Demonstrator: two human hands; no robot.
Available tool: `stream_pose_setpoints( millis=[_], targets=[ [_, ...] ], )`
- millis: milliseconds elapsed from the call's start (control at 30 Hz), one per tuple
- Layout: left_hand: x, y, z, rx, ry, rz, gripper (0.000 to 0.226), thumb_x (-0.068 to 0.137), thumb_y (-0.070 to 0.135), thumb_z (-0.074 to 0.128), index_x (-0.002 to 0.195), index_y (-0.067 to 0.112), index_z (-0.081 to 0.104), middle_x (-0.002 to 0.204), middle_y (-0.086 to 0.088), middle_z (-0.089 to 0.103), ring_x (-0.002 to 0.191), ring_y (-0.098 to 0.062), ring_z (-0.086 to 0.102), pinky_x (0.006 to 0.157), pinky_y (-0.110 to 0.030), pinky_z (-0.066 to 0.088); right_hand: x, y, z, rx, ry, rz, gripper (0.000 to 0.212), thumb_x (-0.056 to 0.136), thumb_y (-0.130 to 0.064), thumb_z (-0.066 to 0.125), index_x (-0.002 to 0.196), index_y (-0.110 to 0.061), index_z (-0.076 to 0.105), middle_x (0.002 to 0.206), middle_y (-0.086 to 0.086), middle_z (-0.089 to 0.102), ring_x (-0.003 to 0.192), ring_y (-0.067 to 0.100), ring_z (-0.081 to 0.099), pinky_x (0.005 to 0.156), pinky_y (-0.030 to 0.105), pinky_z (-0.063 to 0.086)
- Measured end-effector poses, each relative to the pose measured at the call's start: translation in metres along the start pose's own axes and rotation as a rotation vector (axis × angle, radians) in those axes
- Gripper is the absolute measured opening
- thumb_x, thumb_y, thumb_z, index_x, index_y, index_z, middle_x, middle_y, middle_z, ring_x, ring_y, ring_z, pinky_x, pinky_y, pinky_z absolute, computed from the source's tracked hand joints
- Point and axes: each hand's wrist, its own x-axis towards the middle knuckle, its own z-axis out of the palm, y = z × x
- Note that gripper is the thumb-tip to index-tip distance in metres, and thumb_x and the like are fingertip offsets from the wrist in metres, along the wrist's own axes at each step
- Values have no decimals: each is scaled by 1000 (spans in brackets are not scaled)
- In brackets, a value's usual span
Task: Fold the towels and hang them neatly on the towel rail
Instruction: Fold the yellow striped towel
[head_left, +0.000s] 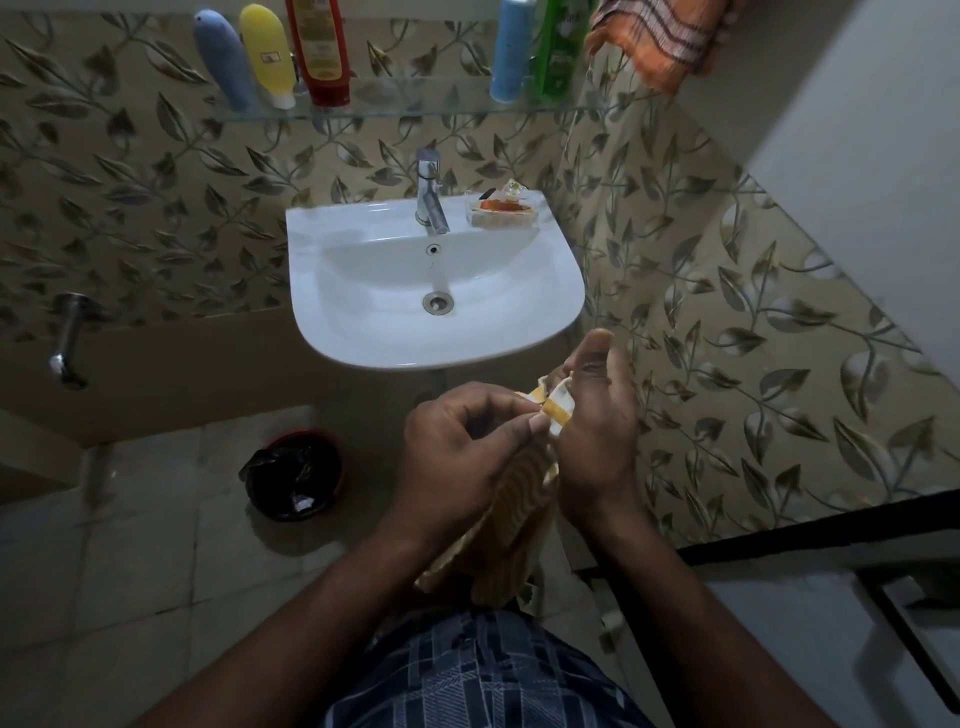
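Observation:
A yellow and white striped towel (511, 512) hangs down between my two hands, in front of my body and below the sink. My left hand (457, 447) pinches its top edge with thumb and fingers. My right hand (592, 431) grips the same top edge from the right side, with the corner bunched against its palm. An orange towel with dark stripes (660, 39) hangs at the top right corner, and the rail that carries it is hidden.
A white washbasin (363, 332) with a chrome tap (430, 195) and a soap dish (501, 210) is on the tiled wall. A glass shelf (415, 111) carries several bottles. A black-lined bin (293, 475) stands on the floor at left. A wall tap (67, 340) sticks out at far left.

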Motion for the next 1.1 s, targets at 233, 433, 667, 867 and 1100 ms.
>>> stream_pose_setpoints(
  millis=[233,433,667,867,1100],
  targets=[
    [4,-2,-11,-107,109,-57,5,87,11,82,90,13,79,92,-5,81,89,-24,78,82,-40,63,0,10,-29,-174,-236,-198,10,96,-16,73,105,-15,70,101,1,74,93,19,73,79,38,60],
    [0,-5,-10,-163,68,-80,6,86,8,80,88,12,77,96,-3,80,90,-15,75,78,-26,57,1,30,-40,-98,-190,-78,4,93,-9,73,92,-13,72,105,7,76,95,19,72,80,35,59],
    [1,-7,-15,-157,-12,-150,5,79,17,82,84,17,81,96,-6,80,90,-21,74,80,-36,61,9,23,-48,149,-290,127,37,73,-47,92,83,-19,71,92,18,64,90,32,55,81,45,48],
    [-3,-5,-12,-204,-77,-266,12,87,17,81,95,12,75,86,-2,75,77,-13,67,67,-26,54,3,17,-40,150,-249,59,10,84,-14,79,81,-21,73,89,16,72,88,29,66,83,42,53],
    [7,12,-10,-212,-117,-208,16,97,14,68,109,4,72,97,-4,76,88,-16,70,71,-26,57,-3,2,-37,138,-304,0,15,89,7,74,84,-6,65,86,5,77,84,15,73,77,26,58]
  ],
)
